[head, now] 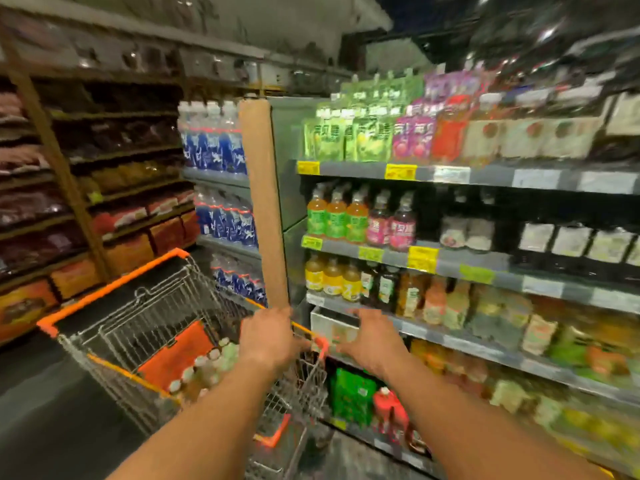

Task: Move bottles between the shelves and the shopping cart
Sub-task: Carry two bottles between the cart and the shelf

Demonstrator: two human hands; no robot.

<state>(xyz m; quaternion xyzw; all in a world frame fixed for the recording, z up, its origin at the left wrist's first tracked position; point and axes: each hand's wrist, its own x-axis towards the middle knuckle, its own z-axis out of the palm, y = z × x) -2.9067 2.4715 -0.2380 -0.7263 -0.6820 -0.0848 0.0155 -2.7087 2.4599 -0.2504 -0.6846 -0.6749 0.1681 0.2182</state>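
Down in the shopping cart (pixel 114 327), several bottles (pixel 207 367) are already being carried, while many more are being displayed on the shelves (pixel 450 174). The cart's orange rim is being gripped by the curled left hand (pixel 268 336); nothing is being held by the right hand (pixel 372 341), its fingers (pixel 356 315) spread loosely beside the rim.

Both bare forearms extended forward from lower frame, converging slightly toward centre. Left hand (pixel 268 336) palm down, back of hand to camera, fingers curled over and closed around the orange cart handle (pixel 313 336). Right hand (pixel 372 341) level with left, just beside it, palm down, fingers spread and loosely bent, apparently not gripping anything; motion blur obscures fingertip contact. Wrists roughly straight
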